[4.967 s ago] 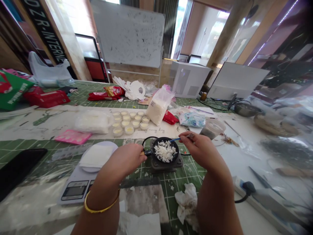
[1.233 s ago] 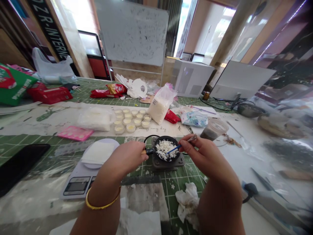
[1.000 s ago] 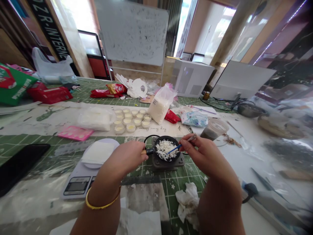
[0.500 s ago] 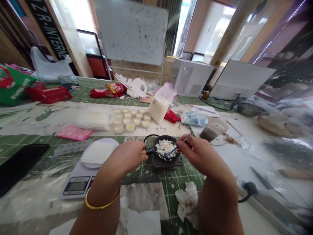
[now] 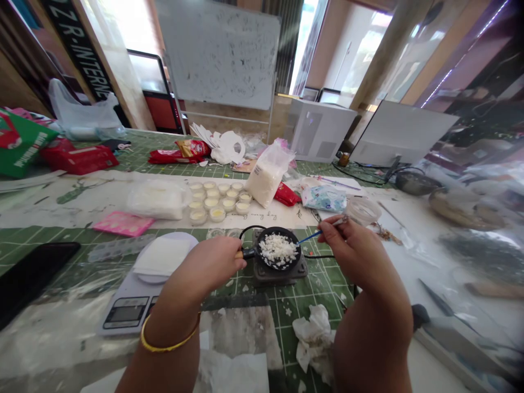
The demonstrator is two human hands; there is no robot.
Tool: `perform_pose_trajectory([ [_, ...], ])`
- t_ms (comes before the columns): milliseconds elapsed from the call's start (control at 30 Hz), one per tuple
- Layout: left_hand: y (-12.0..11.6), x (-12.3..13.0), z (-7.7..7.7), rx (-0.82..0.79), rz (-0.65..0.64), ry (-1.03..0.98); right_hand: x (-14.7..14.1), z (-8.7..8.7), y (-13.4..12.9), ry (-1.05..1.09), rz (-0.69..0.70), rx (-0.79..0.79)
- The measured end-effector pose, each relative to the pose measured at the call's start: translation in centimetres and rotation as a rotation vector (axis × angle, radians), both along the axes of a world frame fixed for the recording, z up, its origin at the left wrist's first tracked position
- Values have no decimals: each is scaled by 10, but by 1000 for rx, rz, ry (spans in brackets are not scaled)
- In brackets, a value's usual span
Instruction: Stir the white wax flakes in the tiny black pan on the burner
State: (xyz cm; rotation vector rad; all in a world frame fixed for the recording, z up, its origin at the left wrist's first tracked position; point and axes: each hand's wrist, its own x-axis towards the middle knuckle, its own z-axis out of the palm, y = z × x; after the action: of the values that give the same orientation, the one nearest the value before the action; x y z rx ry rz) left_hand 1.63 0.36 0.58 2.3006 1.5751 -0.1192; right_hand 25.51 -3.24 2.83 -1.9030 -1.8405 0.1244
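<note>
A small black pan (image 5: 277,267) full of white chunks (image 5: 278,248) rests on a dark hot plate (image 5: 282,277) near the middle of the table. My left hand (image 5: 219,261) is closed around the pan's handle at its left side. To the right of the pan, my right hand (image 5: 346,240) pinches a thin blue stick (image 5: 310,237), whose tip is at the pan's right rim. The handle is mostly covered by my left fingers.
A kitchen scale (image 5: 126,312) with white sheets stands left of my left arm. Behind the pan are several small filled cups (image 5: 212,202) and a bag of white grains (image 5: 266,177). Crumpled tissue (image 5: 313,338) lies in front, and a phone (image 5: 36,273) at far left.
My right hand has moved right, drawing the blue stick from among the white chunks to the pan's rim. My left hand keeps its hold on the handle.
</note>
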Motion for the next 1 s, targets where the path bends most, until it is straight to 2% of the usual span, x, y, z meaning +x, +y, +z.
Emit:
perform_pose_trajectory([
  [200,0,0,-1,-3,0,2,-9,-3,6,20,150,-49],
  [333,0,0,0,2,7,7,-10,-4,7,-4,82,-2],
  [467,-1,0,2,3,7,11,-11,-4,6,3,144,-37],
  [600,-2,0,3,16,5,7,-13,-5,7,1,80,11],
  [733,-3,-1,3,9,3,8,-15,-6,9,17,144,-40],
  [867,-3,-1,4,7,-2,16,-18,-8,11,34,143,15],
  [1000,-2,0,4,8,-5,15,-20,-8,13,37,186,-22],
])
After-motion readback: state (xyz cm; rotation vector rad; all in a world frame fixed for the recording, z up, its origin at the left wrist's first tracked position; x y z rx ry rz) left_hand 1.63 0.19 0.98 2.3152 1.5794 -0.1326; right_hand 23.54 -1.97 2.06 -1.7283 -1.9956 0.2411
